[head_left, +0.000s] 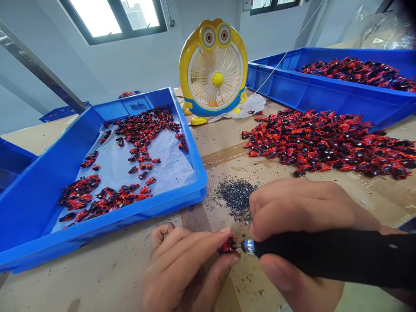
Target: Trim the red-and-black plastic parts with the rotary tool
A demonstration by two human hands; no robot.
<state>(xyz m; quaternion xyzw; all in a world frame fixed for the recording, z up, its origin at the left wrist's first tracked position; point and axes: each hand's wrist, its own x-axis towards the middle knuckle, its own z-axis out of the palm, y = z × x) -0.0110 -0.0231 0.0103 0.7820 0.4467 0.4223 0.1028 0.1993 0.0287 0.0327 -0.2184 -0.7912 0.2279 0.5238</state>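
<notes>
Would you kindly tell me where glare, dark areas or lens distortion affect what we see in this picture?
In the head view, the upper-left window is washed nearly white; the black tool in the right hand shows little surface detail, though its metal collar glints; the left blue tray looks stretched toward the frame's edge, and the top right corner is dark.

Saw yellow and blue on the fan (217, 79); left of it, blue on the tray (175, 201); right, red-black on the pile (328, 143); in front, black on the tool (325, 255).
</notes>
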